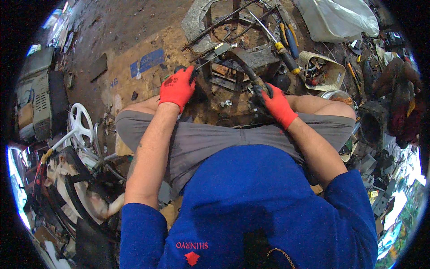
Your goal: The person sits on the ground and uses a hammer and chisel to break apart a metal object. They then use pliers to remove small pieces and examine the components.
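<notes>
My left hand [177,87], in a red glove, is closed round the dark handle of a screwdriver [207,62]. Its thin shaft reaches up and right to a small pale metal piece [221,48] above a dark metal frame [224,83]. My right hand [278,106], also in a red glove, grips a dark tool with a curved metal end [244,64]. That curved end arches over the frame, close to the small piece; its exact kind is unclear. Both hands are in front of my crossed legs.
A yellow-and-black screwdriver [285,57] and pliers with yellow-and-blue handles [291,40] lie beyond the frame. At the right are a beige container [306,71] of small parts and a white bin [313,20]. Flattened cardboard [121,67] covers the ground; a white handwheel [81,119] stands left.
</notes>
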{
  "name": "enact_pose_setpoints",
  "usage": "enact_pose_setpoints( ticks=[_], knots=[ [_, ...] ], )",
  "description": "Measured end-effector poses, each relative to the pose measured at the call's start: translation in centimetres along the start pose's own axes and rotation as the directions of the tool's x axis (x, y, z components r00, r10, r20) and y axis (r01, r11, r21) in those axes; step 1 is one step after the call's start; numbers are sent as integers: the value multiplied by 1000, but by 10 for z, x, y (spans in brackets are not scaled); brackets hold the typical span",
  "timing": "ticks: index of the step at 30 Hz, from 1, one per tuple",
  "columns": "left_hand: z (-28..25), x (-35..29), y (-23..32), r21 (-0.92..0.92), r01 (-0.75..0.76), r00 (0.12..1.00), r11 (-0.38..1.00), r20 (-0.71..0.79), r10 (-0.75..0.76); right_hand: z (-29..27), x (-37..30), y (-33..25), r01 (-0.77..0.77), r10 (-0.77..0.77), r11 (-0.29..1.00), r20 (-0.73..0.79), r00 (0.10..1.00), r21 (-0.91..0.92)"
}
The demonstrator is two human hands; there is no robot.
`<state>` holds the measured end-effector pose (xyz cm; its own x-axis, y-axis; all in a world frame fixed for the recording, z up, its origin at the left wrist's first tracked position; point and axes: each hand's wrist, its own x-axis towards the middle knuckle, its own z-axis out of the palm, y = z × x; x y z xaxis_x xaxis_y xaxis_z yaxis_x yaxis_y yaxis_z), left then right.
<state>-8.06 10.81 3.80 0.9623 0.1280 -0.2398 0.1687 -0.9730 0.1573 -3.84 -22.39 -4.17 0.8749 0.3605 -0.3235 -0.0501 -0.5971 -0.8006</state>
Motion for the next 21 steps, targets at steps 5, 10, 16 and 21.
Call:
enact_pose_setpoints(
  ticks=[5, 10, 16, 21],
  knots=[
    [2, 0, -2, -26, 5, 1000, 1000, 4, -5, 4, 3, 14, -4, 4, 1000, -2, 1000, 16],
    [10, 3, -5, -46, 2, 1000, 999, -2, -2, 3, -2, 19, -9, 10, 994, -8, 1000, 109],
    [11, 6, -6, -92, 45, 997, 995, 65, -39, -8, -6, 14, 6, -9, 925, 7, 1000, 381],
    [14, 7, -5, -60, 29, 1000, 998, 13, -28, -3, -1, 31, 86, -34, 975, -247, 969, 204]
  ],
)
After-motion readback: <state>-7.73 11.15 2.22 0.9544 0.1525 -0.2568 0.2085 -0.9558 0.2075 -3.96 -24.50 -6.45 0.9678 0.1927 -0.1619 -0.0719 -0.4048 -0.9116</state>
